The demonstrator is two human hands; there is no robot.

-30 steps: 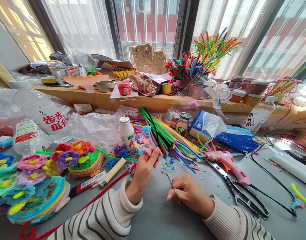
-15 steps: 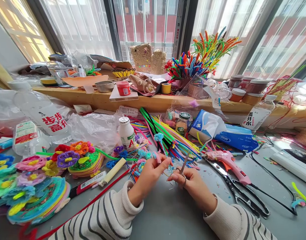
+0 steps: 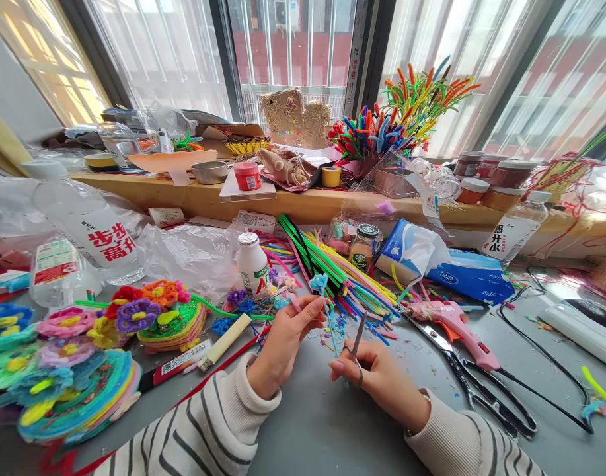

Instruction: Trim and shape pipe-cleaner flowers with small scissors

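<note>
Head view: my left hand (image 3: 283, 337) pinches the blue pipe-cleaner flower (image 3: 318, 283) by its stem. It is probably light and bendy, best held below the bloom. Beside it, my right hand (image 3: 377, 373) grips small scissors (image 3: 358, 329).

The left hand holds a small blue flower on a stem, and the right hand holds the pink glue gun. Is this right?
No. In the head view the right hand holds small scissors; the pink glue gun lies on the table.
</note>
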